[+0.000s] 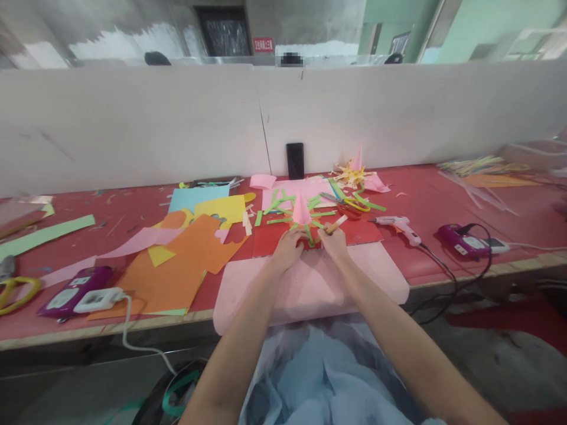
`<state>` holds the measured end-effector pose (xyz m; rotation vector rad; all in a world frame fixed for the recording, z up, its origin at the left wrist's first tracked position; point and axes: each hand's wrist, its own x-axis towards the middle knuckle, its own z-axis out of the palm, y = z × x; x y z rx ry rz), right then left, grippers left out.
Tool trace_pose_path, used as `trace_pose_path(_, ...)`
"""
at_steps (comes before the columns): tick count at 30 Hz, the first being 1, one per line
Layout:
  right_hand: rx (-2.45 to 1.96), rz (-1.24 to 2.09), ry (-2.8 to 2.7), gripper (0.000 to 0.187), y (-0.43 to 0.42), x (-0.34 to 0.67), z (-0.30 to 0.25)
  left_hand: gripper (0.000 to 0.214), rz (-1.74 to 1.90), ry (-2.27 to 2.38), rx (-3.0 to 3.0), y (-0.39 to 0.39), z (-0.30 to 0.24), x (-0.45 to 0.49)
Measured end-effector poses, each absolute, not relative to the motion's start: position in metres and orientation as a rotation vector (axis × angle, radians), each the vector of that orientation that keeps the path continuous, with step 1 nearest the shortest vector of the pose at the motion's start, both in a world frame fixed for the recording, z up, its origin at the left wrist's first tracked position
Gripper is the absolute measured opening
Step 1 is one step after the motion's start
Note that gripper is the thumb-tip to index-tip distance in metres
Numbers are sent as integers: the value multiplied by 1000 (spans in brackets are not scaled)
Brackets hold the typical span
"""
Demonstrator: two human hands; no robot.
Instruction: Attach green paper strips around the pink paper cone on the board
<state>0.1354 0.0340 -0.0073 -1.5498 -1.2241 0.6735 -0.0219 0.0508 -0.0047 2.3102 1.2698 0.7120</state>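
Note:
Right in front of me lies a paper craft with a pink cone (pixel 302 210) in its middle and green paper strips spreading out around it. It rests on a red board (pixel 266 241). My left hand (pixel 289 249) is curled against the near left side of the craft, its fingertips at the base and partly hidden. My right hand (pixel 333 242) is closed around a tan stick (pixel 337 225) with a pale end, slanting up to the right, at the craft's near right edge. Under my wrists is a pink sheet (pixel 310 295).
Scissors (pixel 354 204) and a similar craft with a yellow base (pixel 353 172) lie behind. A pink glue gun (pixel 401 228) and purple device (pixel 463 241) are at right. Orange paper (pixel 168 274), another purple device (pixel 75 292) and yellow-handled scissors (pixel 20 295) sit left. A phone (pixel 295 160) leans on the partition.

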Motion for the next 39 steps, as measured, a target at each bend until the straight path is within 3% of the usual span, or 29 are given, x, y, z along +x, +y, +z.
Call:
trace_pose_path(24,-1526,695,-1181,26,34,137,-6,34,721,1259,2304,53,-6,-22)
trace_pose_path(32,-1332,458,-899,42,38,144,-11,36,782,1286,2305,52,-7,-23)
trace_pose_path(39,-1366,365,-1079,40,37,141,-20,36,839,1335,2270,50,-3,-24)
